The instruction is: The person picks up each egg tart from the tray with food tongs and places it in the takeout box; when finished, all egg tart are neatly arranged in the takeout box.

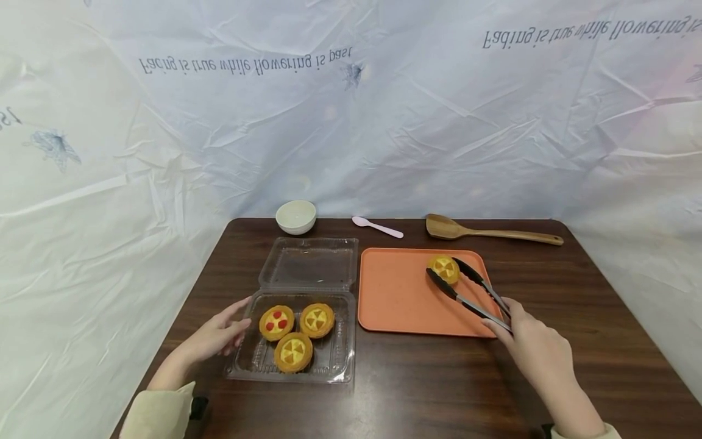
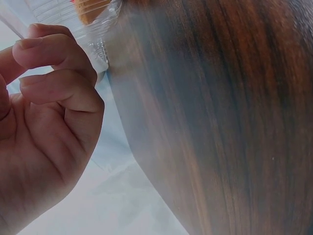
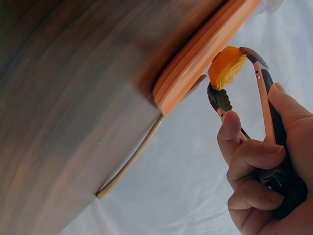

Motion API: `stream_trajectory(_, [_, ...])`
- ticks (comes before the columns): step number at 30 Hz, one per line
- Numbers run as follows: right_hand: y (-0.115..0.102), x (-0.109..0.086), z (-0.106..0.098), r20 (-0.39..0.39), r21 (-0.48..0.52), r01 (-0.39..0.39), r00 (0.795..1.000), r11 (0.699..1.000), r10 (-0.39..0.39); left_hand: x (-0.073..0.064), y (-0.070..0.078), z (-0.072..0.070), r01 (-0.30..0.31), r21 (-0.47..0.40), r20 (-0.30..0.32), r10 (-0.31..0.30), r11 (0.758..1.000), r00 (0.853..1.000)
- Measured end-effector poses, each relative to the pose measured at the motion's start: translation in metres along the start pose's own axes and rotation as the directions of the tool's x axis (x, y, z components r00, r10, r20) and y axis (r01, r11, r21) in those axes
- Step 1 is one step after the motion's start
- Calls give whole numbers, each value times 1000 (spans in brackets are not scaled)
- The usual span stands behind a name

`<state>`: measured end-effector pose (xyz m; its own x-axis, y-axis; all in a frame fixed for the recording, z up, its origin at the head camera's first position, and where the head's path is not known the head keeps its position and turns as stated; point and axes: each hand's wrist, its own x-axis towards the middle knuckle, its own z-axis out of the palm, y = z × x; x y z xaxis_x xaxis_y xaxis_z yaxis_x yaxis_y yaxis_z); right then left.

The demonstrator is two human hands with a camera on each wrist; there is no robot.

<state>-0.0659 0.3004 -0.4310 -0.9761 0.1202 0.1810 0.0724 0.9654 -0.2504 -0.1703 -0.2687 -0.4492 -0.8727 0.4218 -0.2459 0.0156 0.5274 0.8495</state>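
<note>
On left side of table (image 1: 417,390), left hand (image 1: 216,332) hung at left rim of box (image 1: 341,323), fingers loosely bent, contact unclear. Box lay open, lid (image 1: 309,262) to far side, three tarts (image 1: 293,352) inside. Next, tray (image 1: 392,292), fourth tart (image 1: 444,268) at its far right. Tongs (image 1: 478,309) pointed away and leftward, long axis slanting, tips parted around fourth tart. Right hand (image 1: 540,347) gripped them, well apart from left hand.

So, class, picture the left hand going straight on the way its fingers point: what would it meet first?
Probably the near side wall of the clear plastic clamshell box; the left hand may already touch it. Past that rim sits the red-topped tart. Exact depth is unclear.
</note>
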Motion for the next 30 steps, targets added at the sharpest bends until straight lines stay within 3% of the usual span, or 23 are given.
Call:
stream_trajectory(11, [-22,-2,-5,37,23,23,999,999,-24,-2,1,1,-5,-9,3,5,1000,1000])
stream_trajectory(22, [-54,-6,-16,-3,28,120,993,992,-120,-1,1,1,-4,-11,5,4,1000,1000])
stream_trajectory(30, [-73,-13,-24,-93,3,202,975,979,-201,-2,1,2,-8,-12,6,8,1000,1000])
